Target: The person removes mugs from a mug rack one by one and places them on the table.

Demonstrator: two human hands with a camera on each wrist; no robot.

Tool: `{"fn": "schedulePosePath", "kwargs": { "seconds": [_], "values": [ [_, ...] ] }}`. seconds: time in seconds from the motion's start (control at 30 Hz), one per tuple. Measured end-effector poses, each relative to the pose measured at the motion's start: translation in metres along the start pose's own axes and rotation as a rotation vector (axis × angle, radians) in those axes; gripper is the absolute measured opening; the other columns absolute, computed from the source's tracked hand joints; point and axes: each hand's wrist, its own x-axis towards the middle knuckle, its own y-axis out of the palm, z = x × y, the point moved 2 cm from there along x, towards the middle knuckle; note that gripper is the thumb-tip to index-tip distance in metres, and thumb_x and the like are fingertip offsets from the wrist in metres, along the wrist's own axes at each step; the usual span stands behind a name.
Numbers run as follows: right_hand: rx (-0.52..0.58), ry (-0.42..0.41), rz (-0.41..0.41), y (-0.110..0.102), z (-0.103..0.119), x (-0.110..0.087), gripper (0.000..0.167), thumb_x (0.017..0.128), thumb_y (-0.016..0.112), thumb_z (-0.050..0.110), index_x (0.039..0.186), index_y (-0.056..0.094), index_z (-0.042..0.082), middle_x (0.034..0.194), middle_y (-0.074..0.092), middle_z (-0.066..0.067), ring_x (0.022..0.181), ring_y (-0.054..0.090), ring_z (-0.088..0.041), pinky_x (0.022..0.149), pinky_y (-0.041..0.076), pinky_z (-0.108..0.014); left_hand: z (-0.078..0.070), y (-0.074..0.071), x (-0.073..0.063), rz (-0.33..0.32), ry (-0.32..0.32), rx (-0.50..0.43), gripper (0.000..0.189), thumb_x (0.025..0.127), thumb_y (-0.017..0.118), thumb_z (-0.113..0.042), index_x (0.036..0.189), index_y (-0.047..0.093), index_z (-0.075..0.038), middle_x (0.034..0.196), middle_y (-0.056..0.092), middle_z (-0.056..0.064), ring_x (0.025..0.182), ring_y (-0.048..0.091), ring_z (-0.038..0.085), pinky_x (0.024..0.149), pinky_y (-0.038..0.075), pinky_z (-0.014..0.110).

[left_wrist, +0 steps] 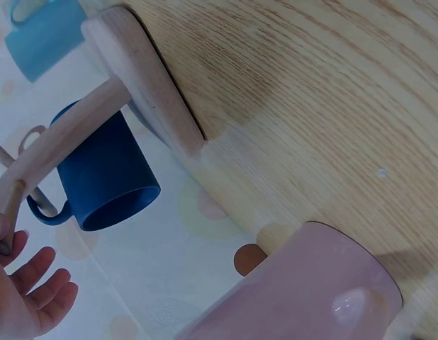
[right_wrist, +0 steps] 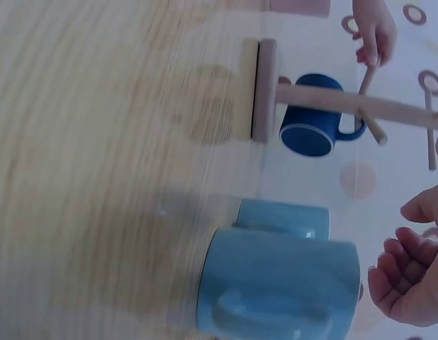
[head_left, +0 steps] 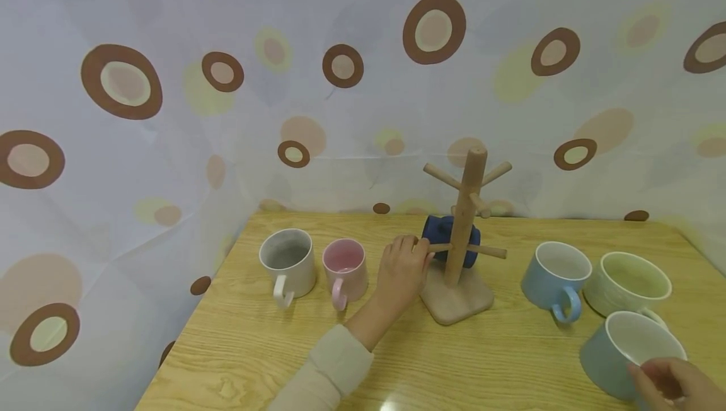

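Observation:
A wooden mug tree [head_left: 464,228] stands upright on the table with several pegs sticking out. On its far side a dark blue mug [left_wrist: 109,173] hangs on its side by the handle. My left hand [head_left: 403,266] pinches the tip of a lower left peg [head_left: 439,248] between thumb and index finger, the other fingers loosely bent. My right hand [right_wrist: 414,265] is at the front right, fingers relaxed and holding nothing. It hovers by the rim of a grey-blue mug [head_left: 604,360], apart from it in the right wrist view.
Left of the tree stand a white mug [head_left: 299,275] and a pink mug [head_left: 353,280], both upright. On the right are a light blue mug [head_left: 541,285] and a pale green mug [head_left: 612,294]. A patterned cloth [head_left: 363,108] hangs behind the wooden table [head_left: 431,360].

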Motion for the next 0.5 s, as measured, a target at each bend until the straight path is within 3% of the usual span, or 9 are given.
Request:
{"fn": "schedulePosePath", "kwargs": {
  "seconds": [0.03, 0.1, 0.2, 0.27, 0.37, 0.5],
  "values": [
    [-0.006, -0.075, -0.011, 0.001, 0.006, -0.002, 0.031, 0.088, 0.06, 0.018, 0.085, 0.06, -0.012, 0.068, 0.063, -0.011, 0.053, 0.041, 0.007, 0.047, 0.035, -0.014, 0.0, 0.0, 0.0, -0.001, -0.001, 0.003, 0.016, 0.085, 0.067, -0.025, 0.088, 0.059, -0.011, 0.086, 0.062, 0.003, 0.08, 0.061, 0.017, 0.063, 0.049, 0.026],
    [0.024, -0.217, -0.073, 0.004, 0.019, -0.005, 0.024, 0.086, 0.063, 0.015, 0.082, 0.062, -0.009, 0.067, 0.063, 0.003, 0.056, 0.042, 0.013, 0.049, 0.036, -0.01, 0.001, 0.0, 0.0, -0.003, -0.003, 0.01, 0.016, 0.085, 0.066, -0.025, 0.088, 0.059, -0.012, 0.086, 0.062, 0.003, 0.08, 0.061, 0.016, 0.063, 0.049, 0.026],
    [0.14, -0.352, -0.269, 0.009, 0.038, -0.013, 0.009, 0.077, 0.071, 0.005, 0.074, 0.064, 0.0, 0.066, 0.053, 0.029, 0.058, 0.036, 0.023, 0.052, 0.034, -0.003, 0.001, 0.002, -0.001, -0.002, -0.004, 0.021, 0.016, 0.085, 0.066, -0.026, 0.088, 0.059, -0.013, 0.085, 0.062, 0.002, 0.08, 0.061, 0.016, 0.063, 0.049, 0.025],
    [0.23, -0.42, -0.357, 0.012, 0.049, -0.016, 0.01, 0.072, 0.072, -0.002, 0.071, 0.063, 0.0, 0.069, 0.042, 0.041, 0.063, 0.037, 0.027, 0.058, 0.033, 0.002, 0.001, 0.004, -0.001, 0.0, -0.003, 0.025, 0.016, 0.085, 0.066, -0.027, 0.088, 0.059, -0.013, 0.085, 0.062, 0.002, 0.081, 0.061, 0.016, 0.064, 0.049, 0.025],
    [0.332, -0.491, -0.415, 0.016, 0.061, -0.017, 0.01, 0.07, 0.069, -0.01, 0.073, 0.061, -0.005, 0.076, 0.043, 0.044, 0.07, 0.04, 0.026, 0.067, 0.033, 0.004, 0.002, 0.005, -0.001, 0.0, 0.002, 0.021, 0.015, 0.085, 0.066, -0.027, 0.087, 0.06, -0.013, 0.085, 0.062, 0.002, 0.081, 0.062, 0.016, 0.064, 0.05, 0.025],
    [0.391, -0.48, -0.381, 0.022, 0.071, -0.016, 0.011, 0.072, 0.068, -0.011, 0.08, 0.061, -0.008, 0.079, 0.047, 0.04, 0.074, 0.044, 0.023, 0.072, 0.034, 0.003, 0.002, 0.004, -0.001, 0.001, 0.004, 0.019, 0.015, 0.085, 0.066, -0.026, 0.087, 0.061, -0.013, 0.085, 0.063, 0.002, 0.081, 0.062, 0.016, 0.065, 0.05, 0.025]
  ]
}}
